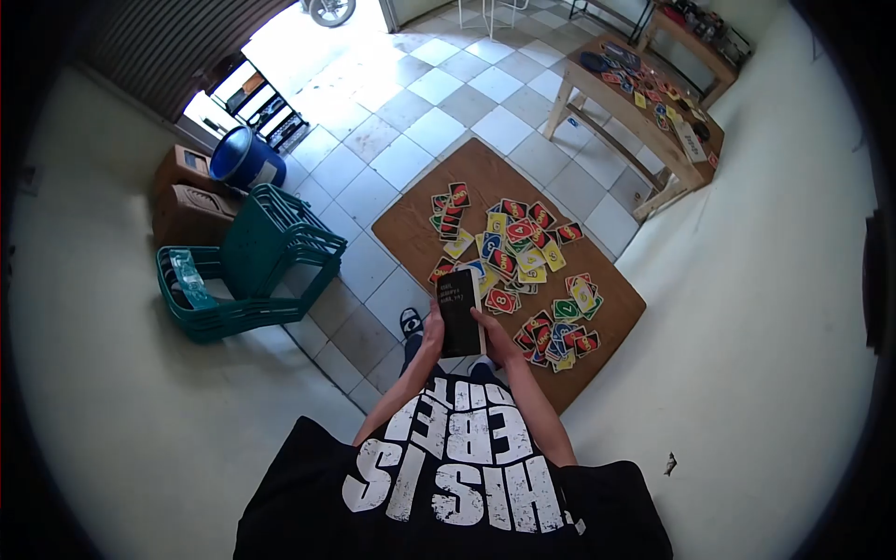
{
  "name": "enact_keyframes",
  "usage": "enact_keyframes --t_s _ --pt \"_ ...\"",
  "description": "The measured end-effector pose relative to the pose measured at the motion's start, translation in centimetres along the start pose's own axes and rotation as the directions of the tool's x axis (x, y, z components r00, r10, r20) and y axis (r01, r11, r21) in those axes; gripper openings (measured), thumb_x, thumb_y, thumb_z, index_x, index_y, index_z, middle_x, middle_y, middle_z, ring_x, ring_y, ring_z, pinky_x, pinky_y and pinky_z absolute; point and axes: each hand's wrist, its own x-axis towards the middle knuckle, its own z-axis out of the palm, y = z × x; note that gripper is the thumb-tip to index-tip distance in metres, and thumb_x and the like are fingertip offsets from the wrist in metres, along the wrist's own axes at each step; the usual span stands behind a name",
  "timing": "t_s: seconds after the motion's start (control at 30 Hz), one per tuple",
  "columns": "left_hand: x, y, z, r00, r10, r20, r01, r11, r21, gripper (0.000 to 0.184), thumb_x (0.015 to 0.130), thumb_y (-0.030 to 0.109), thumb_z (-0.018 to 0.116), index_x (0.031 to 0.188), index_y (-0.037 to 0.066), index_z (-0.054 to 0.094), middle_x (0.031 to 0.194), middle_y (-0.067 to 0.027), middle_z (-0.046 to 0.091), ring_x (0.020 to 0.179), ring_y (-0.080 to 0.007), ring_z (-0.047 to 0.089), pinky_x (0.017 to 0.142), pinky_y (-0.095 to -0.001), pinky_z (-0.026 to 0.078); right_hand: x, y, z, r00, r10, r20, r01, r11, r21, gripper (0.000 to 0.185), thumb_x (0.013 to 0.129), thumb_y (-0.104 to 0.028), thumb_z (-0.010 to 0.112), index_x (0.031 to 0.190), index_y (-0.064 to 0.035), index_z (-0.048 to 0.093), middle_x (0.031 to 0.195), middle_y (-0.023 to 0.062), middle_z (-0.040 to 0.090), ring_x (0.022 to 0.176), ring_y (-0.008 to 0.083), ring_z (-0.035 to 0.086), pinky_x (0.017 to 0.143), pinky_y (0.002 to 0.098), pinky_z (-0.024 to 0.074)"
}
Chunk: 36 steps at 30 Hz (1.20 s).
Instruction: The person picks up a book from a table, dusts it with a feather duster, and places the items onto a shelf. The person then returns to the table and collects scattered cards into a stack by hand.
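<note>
A black book [457,322] with pale lettering on its cover is held upright in front of my body, over the near edge of a brown table [415,217]. My left hand [433,329] grips its left side, and my right hand [498,339] closes on the right edge, where the pages show. Just beyond the book, a loose heap of UNO cards [523,238] spreads over the tabletop, face up and face down. Near my right hand lies a smaller pile of cards [555,338]. Another short row of cards [450,213] lies at the far left.
Stacked green plastic chairs [280,233] stand to the left, near a blue drum [245,159]. A wooden table [611,107] with more cards and other items is at the upper right. White wall runs along the right, and checkered tiles [434,86] cover the floor.
</note>
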Motion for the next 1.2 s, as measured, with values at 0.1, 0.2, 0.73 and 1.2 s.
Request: enact_keyframes --t_s 0.1,0.2,0.73,1.2 --pt "-0.6 4.6 -0.2 0.986 -0.04 0.16 0.079 0.967 -0.243 0.077 0.098 0.065 0.02 0.13 0.005 0.056 0.114 -0.0137 0.067 0.101 -0.0226 0.065 0.094 -0.0333 0.05 3.0 -0.1 2.3 0.997 0.024 -0.071 -0.015 0.992 0.123 0.047 0.096 -0.038 0.058 0.129 -0.0045 0.055 0.12 0.0104 0.065 0.103 0.0205 0.066 0.09 0.0321 0.0528" --pt "0.0 8.0 -3.0 0.969 -0.016 0.246 0.106 0.929 -0.355 0.078 0.097 0.067 0.018 0.128 0.007 0.058 0.112 -0.0128 0.067 0.099 -0.022 0.066 0.093 -0.0333 0.053 5.9 0.1 6.1 0.996 -0.049 -0.073 0.057 0.992 0.109 0.049 0.099 -0.038 0.052 0.131 -0.0016 0.052 0.121 0.0123 0.064 0.105 0.0207 0.065 0.091 0.0323 0.0534" --pt "3.5 16.9 -26.1 0.991 0.114 0.074 -0.05 0.814 -0.579 0.079 0.095 0.07 0.018 0.123 0.009 0.06 0.109 -0.0103 0.069 0.096 -0.0207 0.067 0.089 -0.0343 0.054 24.0 6.2 21.9 0.948 0.297 0.111 -0.292 0.954 -0.066 0.051 0.101 -0.039 0.044 0.136 -0.0027 0.048 0.13 0.014 0.059 0.114 0.0272 0.061 0.099 0.0421 0.0477" --pt "8.7 26.2 -34.2 0.953 0.219 -0.211 -0.304 0.721 -0.622 0.076 0.097 0.067 0.023 0.128 0.006 0.057 0.119 -0.0086 0.064 0.106 -0.0196 0.061 0.096 -0.0311 0.046 40.9 3.5 28.4 0.808 0.525 0.266 -0.503 0.851 -0.151 0.048 0.102 -0.04 0.039 0.135 -0.0058 0.049 0.127 0.013 0.061 0.111 0.0265 0.062 0.095 0.0418 0.0501"
